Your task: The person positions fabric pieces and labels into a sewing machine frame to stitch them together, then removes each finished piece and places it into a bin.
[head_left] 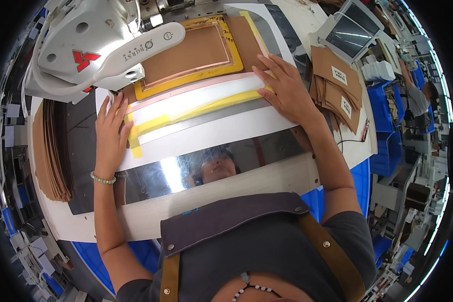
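Observation:
My left hand (pixel 110 133) lies flat with its fingers stretched out, at the left end of a white strip and beside the left corner of a brown panel (pixel 246 38). At the panel's right edge rests my right hand (pixel 285 90), fingers spread. Neither hand grips anything. A yellow rectangular frame (pixel 238 63) with a copper-coloured inner border lies on the panel, its left part hidden by the machine. Strips of yellow tape (pixel 196 115) run along the near side, over a white sheet (pixel 201 133).
The white sewing machine head (pixel 80 50) overhangs the left. A shiny metal plate (pixel 251 156) lines the near edge. Brown pieces stand stacked at left (pixel 53 151); more labelled brown pieces (pixel 345 83) lie at right, by a screen (pixel 352 27) and blue bins (pixel 387 151).

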### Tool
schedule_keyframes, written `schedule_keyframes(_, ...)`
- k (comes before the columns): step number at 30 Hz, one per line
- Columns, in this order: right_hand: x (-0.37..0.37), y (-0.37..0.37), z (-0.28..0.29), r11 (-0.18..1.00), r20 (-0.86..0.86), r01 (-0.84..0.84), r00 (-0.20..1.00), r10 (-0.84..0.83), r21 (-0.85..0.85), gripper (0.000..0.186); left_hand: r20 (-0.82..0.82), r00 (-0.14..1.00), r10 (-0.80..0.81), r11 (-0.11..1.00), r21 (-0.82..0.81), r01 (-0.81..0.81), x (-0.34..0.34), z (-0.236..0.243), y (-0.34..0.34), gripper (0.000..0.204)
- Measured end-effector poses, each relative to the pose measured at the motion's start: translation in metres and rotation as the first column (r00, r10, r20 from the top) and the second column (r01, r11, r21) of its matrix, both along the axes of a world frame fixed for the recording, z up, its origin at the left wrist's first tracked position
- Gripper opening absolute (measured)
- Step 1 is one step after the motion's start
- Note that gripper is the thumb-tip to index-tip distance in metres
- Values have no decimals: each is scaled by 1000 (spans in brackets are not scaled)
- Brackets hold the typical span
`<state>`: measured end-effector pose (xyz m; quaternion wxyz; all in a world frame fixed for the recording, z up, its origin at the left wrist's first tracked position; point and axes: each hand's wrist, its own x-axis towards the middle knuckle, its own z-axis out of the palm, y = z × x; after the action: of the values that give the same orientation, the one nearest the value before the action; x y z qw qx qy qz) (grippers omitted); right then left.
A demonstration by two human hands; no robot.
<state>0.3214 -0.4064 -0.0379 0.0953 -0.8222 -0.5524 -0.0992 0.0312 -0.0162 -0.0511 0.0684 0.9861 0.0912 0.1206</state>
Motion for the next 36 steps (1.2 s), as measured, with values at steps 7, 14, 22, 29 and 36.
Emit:
schedule_keyframes(7,1,-1,2,1000,-14,26,1000,-25,12,52,56,995,-80,996,-42,82,3,4,-1,45)
schedule_keyframes(14,2,6,3,999,-56,39,998,-37,36,51,236,972,5,983,-181,39,-4,10,5,46)
schedule_keyframes(22,-2,6,3,995,-32,57,998,-60,-80,54,65,998,-18,996,86,13,-9,6,8,53)
schedule_keyframes(29,-3,6,2,991,-9,77,997,-78,-111,53,161,987,18,994,107,-35,-9,13,3,48)
schedule_keyframes(36,-3,6,5,992,-24,64,997,-67,-107,53,75,997,14,994,111,-22,-11,6,11,49)
